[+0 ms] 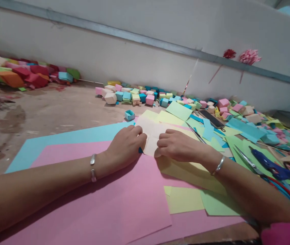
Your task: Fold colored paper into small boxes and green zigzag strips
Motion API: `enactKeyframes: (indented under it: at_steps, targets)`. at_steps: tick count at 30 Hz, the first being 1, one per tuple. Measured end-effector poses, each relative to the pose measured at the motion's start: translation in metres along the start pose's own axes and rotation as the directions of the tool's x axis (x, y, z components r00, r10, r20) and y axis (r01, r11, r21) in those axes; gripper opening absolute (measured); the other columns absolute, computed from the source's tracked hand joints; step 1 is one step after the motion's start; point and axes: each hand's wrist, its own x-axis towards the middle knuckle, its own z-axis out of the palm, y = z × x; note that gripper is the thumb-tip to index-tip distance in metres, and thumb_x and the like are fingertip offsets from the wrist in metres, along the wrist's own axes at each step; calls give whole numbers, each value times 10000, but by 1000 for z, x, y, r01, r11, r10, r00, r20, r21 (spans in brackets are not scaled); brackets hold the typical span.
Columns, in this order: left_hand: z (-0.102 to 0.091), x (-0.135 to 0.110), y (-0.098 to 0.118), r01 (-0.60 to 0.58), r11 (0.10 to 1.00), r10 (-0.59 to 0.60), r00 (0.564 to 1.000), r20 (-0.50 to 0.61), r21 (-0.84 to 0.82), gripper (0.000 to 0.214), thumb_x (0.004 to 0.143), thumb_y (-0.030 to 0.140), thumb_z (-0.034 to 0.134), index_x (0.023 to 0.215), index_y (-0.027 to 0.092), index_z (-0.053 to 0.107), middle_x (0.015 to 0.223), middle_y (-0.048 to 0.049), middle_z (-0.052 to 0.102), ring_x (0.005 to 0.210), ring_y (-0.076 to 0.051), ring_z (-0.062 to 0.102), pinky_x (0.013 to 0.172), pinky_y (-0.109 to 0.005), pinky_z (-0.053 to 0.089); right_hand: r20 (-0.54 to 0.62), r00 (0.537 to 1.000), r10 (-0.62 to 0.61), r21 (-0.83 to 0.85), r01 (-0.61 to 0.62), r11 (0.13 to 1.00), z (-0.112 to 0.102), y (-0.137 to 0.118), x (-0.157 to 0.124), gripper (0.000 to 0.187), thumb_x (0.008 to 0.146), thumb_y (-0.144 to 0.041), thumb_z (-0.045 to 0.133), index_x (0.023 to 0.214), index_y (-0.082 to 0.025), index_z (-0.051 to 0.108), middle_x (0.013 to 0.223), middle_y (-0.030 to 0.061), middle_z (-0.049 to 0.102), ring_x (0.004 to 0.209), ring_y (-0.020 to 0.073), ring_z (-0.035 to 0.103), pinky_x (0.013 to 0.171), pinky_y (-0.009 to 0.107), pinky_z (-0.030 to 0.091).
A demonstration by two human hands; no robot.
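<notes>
My left hand [125, 146] and my right hand [177, 145] rest on a pale cream paper square [152, 134], fingers curled and pressing its edges down. The square lies on a large pink sheet [104, 204] with a light blue sheet [65, 139] under it. Both wrists wear a silver bangle. Yellow and green paper squares [185, 199] lie under and beside my right forearm. A small blue folded box [129, 115] stands just beyond the cream square.
Several small folded paper boxes [134, 95] in pink, blue and green line the wall. Larger folded shapes [19, 75] pile at far left. A phone [211, 118], blue-handled scissors [269, 166] and loose coloured paper [244, 131] lie at right. Paper flowers [249, 56] lean on the wall.
</notes>
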Motion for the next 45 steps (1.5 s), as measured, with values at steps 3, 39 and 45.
enactKeyframes:
  at_steps: [3,39,45]
  targets:
    - [-2,-3,5,4,997,-1,999,50,-75,162,802,64,494,734,165,601,800,-64,610,697,-196,512,627,-331,340,13,999,30,23,-31,999,1,0,0,216,953,-171,518,867,-244,703,753,33,645,778,176,505,664,330,276]
    - [-18,-20,26,-29,999,35,988,152,-38,176,837,57,405,808,143,556,644,-27,529,543,-158,392,538,-333,266,-85,720,688,334,-630,701,51,-1,20,197,902,-239,614,742,-189,510,867,51,537,836,179,507,718,294,404]
    - [-13,-15,24,-91,996,87,970,229,7,184,819,50,458,813,154,610,741,-63,595,625,-204,502,561,-349,308,-84,712,697,329,-641,694,49,-2,21,221,895,-233,606,716,-196,481,842,42,521,815,172,495,709,294,401]
